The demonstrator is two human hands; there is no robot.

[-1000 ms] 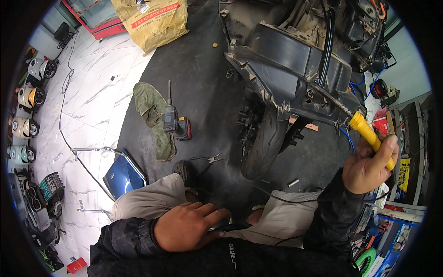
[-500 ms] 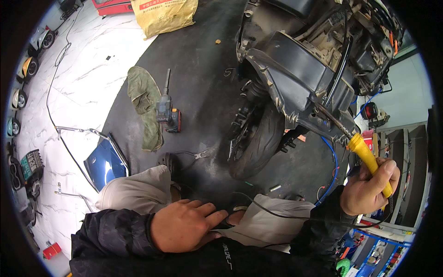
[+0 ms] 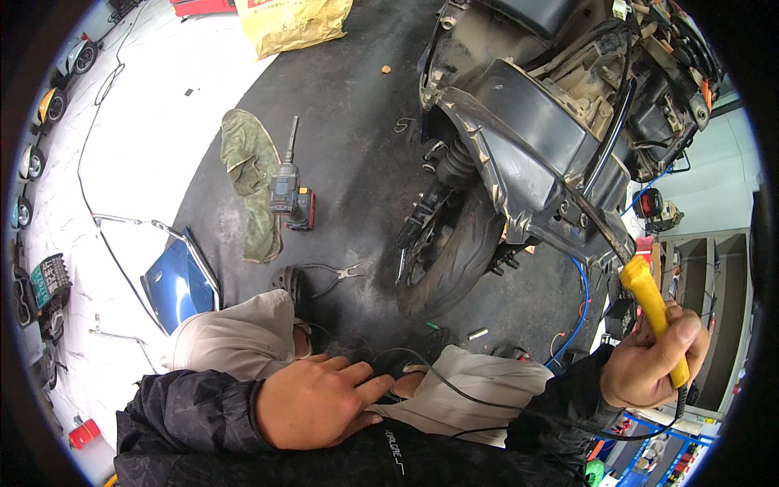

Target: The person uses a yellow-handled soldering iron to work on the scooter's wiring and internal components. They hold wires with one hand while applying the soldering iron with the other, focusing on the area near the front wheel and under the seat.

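Your right hand [image 3: 657, 357] closes around the yellow-handled tool [image 3: 649, 300], its metal shaft angled up-left to the broken lower edge of the black panel [image 3: 527, 122]; whether the tip touches it, you cannot tell here. Your left hand [image 3: 324, 402] lies palm down by your lap, fingers loosely bent; its underside is hidden, so whether it holds anything is unclear. Pressing sideways could slip the shaft off and crack that chipped edge further, since no hand braces the panel. If the shaft is hot, lingering could warp plastic. The black cable [image 3: 680, 410] loops under your wrist and could snag your sleeve, jerking the tool.
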